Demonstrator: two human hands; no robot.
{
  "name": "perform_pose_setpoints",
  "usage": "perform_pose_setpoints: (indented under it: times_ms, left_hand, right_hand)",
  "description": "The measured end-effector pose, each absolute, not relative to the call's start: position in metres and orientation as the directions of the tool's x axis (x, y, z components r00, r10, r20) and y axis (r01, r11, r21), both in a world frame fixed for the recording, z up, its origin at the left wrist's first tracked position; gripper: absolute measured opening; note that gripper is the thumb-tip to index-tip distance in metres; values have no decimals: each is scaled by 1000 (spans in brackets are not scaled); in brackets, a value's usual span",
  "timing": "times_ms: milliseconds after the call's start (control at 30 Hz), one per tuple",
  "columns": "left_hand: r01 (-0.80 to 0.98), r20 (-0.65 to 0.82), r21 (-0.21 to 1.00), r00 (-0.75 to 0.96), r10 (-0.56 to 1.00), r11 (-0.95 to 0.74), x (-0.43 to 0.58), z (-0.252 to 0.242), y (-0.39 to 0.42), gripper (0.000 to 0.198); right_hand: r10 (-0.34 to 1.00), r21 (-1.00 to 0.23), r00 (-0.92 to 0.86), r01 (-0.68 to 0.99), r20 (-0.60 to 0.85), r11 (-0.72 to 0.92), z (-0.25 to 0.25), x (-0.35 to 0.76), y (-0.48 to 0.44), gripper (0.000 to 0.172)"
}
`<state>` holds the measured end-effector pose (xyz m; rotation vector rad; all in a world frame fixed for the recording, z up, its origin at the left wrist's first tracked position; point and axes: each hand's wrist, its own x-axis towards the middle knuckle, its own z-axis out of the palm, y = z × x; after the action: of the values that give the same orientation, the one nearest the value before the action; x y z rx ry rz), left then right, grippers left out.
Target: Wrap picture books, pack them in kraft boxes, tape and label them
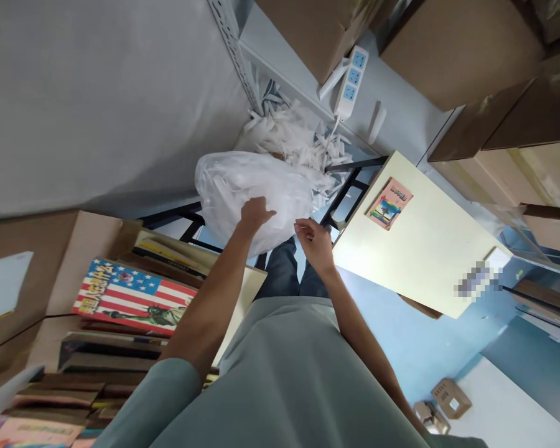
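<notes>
1. A white, see-through bag [219,186], full of pale pieces, sits just ahead of you, between the dark metal frames; its longer side runs roughly across your view.
2. Your left hand [254,213], the nearer of the two, lies over the bag's middle, fingers curled and thumb stretched toward your right; whether it grips the plastic, you cannot tell from here.
3. Your right hand [313,244] is just beyond the bag's right end, fingers bent toward the thumb; anything thin pinched there cannot be made out.
4. By count: one bag, two hands, one heap of loose white pieces [289,134] beyond the bag, its pieces too many to number.
5. To your right, one pink booklet [389,204] lies on a cream tabletop [429,242]; farther ahead, one power strip [352,84] shows three blue sockets.
6. To your left, one flag-covered book [135,295] tops a stack.
</notes>
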<state>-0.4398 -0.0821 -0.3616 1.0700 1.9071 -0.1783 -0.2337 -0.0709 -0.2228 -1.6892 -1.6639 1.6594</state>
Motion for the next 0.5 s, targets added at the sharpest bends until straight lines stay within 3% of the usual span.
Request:
perform_pose_setpoints:
  times_ms: [200,367,500]
  left_hand:
    - [716,-757,289,-235,609,636,-420,-362,-100,27]
    - [624,-456,551,-331,826,554,-429,-319,-112,24]
    - [460,-273,767,-396,877,447,-440,-252,-127,28]
  right_hand:
    - [802,-792,-299,521,-518,-317,-220,-223,-77,26]
    - [812,-798,-299,523,-502,-300,-215,-214,-77,31]
    - [825,-820,-324,509,-463,-260,-212,-211,-73,36]
